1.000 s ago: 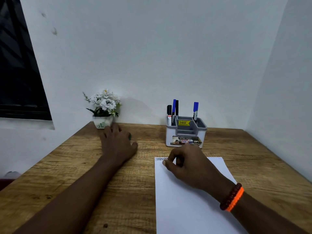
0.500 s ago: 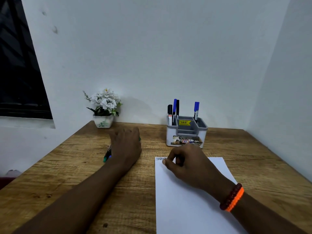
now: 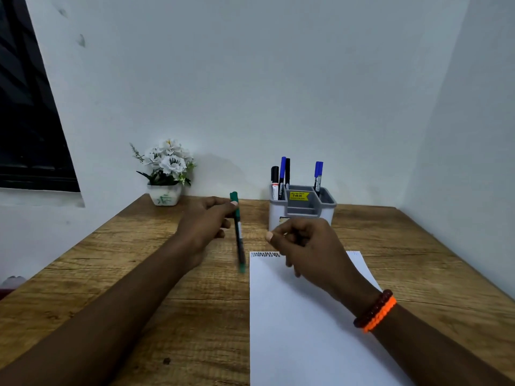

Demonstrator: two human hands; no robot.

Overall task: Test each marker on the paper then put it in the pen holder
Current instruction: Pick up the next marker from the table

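my left hand (image 3: 206,227) is pinching a slim green marker (image 3: 238,235) above the wooden table (image 3: 139,274); my right hand (image 3: 303,246) is hovering, fingers curled, over the white spiral-bound paper pad (image 3: 301,330).

one green marker (image 3: 237,229), held; four markers standing in one pen holder (image 3: 302,210) at 12 o'clock: two black, two blue; one spiral pad of paper (image 3: 306,330) at 6 o'clock; one flower pot (image 3: 164,194) at 10 o'clock; two hands; two bracelets (image 3: 374,312).
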